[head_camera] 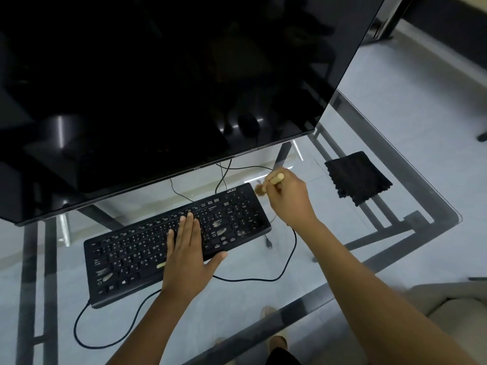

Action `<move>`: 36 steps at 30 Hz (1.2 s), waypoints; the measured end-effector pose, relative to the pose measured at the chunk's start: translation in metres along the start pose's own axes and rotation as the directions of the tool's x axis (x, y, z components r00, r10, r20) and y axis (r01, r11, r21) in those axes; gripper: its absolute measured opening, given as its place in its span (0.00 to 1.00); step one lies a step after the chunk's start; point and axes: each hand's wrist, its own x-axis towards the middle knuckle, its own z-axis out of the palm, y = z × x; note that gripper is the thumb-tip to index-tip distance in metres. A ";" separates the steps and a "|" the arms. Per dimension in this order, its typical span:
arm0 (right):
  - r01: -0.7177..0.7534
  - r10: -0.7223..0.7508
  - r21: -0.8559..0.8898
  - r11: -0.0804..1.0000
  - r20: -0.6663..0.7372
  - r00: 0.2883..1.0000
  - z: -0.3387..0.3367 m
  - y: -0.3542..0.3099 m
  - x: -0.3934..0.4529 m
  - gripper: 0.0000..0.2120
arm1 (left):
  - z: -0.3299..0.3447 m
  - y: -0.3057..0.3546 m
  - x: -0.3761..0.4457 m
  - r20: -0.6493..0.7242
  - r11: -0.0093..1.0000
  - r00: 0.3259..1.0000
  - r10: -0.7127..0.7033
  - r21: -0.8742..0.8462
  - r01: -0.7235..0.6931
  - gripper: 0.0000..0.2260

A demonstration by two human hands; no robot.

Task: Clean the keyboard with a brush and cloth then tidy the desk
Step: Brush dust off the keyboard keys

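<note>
A: Glass counter [395, 233], dark monitor [158, 88] at 12 o'clock. Keyboard [131, 259] lies centre, smudged.
B: Hands?
A: Left hand [187, 256] flat on the keys, fingers spread. Right hand [287, 198] clamped on a brush [274, 180], just off the keyboard's 2 o'clock corner.
B: Cloth?
A: Cloth [358, 177] at 3 o'clock, untouched.

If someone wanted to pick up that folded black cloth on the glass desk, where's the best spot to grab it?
Pinch the black cloth from above at its near right corner. It lies flat and folded on the glass desk, with nothing on it, and that corner is nearest the right hand.
</note>
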 end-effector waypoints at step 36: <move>-0.089 0.090 0.087 0.992 -0.009 0.996 0.002 -0.015 0.006 0.03 | -0.003 -0.004 -0.010 -0.003 1.000 1.000 -0.020 -0.005 0.020 0.41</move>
